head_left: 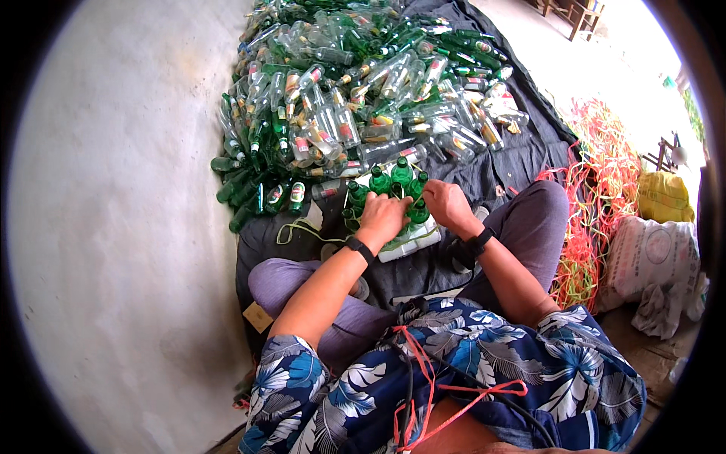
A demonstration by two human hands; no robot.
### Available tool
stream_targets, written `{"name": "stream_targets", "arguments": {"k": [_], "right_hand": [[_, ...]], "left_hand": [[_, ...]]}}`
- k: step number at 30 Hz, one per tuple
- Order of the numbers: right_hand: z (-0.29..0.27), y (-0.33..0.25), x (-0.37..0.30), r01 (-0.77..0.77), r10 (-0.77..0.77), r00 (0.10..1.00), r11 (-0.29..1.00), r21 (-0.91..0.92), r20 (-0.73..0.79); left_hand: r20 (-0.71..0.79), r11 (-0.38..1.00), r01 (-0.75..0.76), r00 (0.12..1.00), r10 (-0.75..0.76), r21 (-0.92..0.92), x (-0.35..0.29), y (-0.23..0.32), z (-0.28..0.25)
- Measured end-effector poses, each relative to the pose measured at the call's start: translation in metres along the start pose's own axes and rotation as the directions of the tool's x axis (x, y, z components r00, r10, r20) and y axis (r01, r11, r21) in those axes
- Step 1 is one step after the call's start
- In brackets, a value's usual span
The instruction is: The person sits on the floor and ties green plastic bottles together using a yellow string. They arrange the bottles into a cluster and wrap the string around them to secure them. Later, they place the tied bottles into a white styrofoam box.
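In front of my crossed legs, several green glass bottles (401,172) stand upright, packed close together on a white block-like base (411,244). My left hand (382,217) lies over the near left bottles, its fingers stretched across their necks. My right hand (448,204) is closed at the right side of the group, by the bottle tops; what its fingers grip, if anything, is hidden. A thin yellow-green strap (300,227) curls on the dark sheet at the left of the bottles. Both wrists wear black bands.
A large heap of green and clear bottles (333,113) covers the far part of the dark sheet (533,151). Tangled red and yellow strapping (586,204) lies at the right, beside a yellow bag (665,195) and a white sack (652,257). A pale wall (128,227) borders the left.
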State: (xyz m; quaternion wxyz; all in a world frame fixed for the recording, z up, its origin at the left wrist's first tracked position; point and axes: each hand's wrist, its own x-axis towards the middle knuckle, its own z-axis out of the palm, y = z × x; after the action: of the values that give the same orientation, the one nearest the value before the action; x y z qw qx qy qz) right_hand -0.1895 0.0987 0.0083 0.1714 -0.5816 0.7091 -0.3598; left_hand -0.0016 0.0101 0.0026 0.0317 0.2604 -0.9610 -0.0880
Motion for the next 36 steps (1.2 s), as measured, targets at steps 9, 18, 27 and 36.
{"name": "stream_targets", "arguments": {"k": [9, 18, 27, 36], "right_hand": [[0.012, 0.014, 0.011, -0.093, 0.094, 0.995, 0.995, 0.035, -0.035], [0.022, 0.058, 0.0, -0.356, 0.325, 0.932, 0.903, 0.239, 0.159], [0.0, 0.04, 0.009, -0.721, 0.412, 0.688, 0.487, 0.494, 0.597], [0.002, 0.034, 0.01, -0.721, 0.422, 0.69, 0.476, 0.503, 0.588]], "left_hand": [[0.019, 1.0, -0.005, 1.0, 0.005, -0.007, -0.004, 0.001, 0.002], [-0.014, 0.999, -0.011, 1.0, 0.01, -0.04, -0.003, 0.0, 0.009], [0.066, 0.999, -0.022, 0.998, 0.025, -0.042, -0.012, -0.001, 0.0], [-0.017, 0.958, 0.029, 0.999, -0.036, -0.284, -0.027, -0.006, -0.024]]}}
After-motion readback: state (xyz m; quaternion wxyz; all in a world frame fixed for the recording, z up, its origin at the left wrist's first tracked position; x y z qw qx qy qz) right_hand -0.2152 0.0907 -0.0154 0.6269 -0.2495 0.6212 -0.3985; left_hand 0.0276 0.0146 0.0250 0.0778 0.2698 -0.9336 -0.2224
